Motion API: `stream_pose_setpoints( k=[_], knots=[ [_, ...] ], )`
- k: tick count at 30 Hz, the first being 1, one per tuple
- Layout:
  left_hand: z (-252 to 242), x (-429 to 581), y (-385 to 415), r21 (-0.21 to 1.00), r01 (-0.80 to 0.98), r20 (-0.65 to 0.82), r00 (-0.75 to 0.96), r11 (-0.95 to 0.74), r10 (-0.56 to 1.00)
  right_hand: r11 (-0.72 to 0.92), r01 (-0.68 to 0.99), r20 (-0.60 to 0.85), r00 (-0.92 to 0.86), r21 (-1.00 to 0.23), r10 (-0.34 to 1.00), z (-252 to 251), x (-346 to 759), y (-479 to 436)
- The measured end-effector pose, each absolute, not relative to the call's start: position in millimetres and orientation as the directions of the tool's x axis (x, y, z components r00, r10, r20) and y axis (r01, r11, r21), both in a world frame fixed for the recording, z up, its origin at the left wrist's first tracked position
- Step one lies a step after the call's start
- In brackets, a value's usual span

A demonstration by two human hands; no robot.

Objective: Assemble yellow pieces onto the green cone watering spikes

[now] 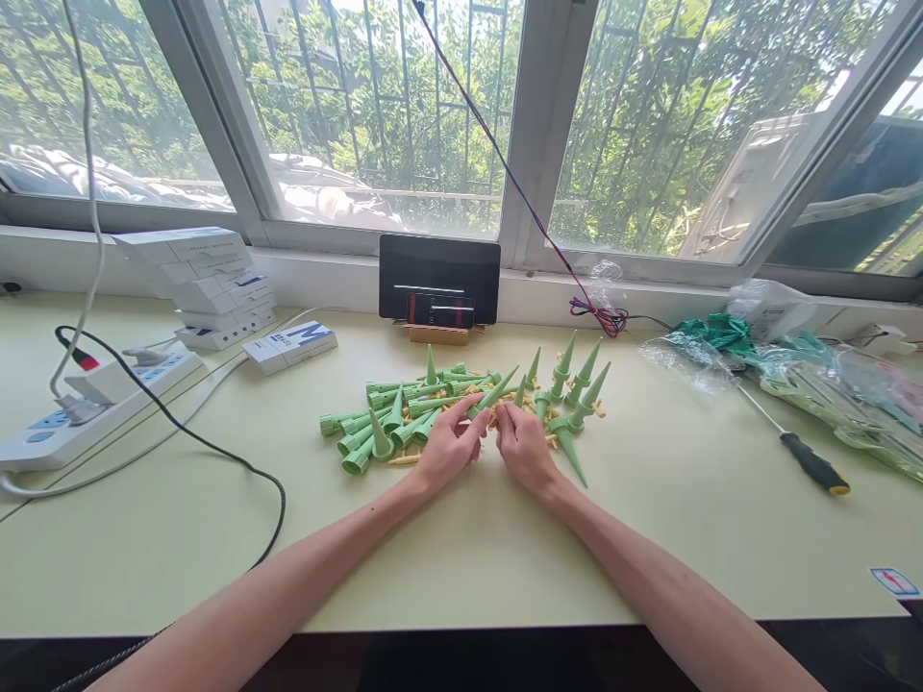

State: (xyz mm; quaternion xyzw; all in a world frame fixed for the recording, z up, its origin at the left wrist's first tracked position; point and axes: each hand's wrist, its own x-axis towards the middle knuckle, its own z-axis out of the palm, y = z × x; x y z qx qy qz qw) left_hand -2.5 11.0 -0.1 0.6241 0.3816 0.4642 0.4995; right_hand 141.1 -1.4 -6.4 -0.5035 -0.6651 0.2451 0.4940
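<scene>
Spike [496, 392] pinched in left hand [447, 447], right hand [523, 447] beside

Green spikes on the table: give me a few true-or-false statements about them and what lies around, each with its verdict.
1. The left hand grips one green spike in its fingertips. True.
2. The screwdriver is in the right hand. False: it lies untouched on the table, far to the right of both hands.
3. Several upright spikes stand on their wide ends, tips up, behind the right hand. True.
4. The power strip sits at the table's right edge. False: it is on the left side, with plugs in it.
5. A stack of white boxes stands at the back left, by the window. True.
</scene>
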Motion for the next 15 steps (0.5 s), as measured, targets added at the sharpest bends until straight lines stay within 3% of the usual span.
stream_pose_setpoints(
  k=[15],
  knots=[
    [7.0,-1.7,7.8,0.971,0.009,0.232,0.214,-0.24,0.949,0.388,0.368,0.414,-0.012,-0.845,0.91,3.1,137.8,-5.8]
  ],
)
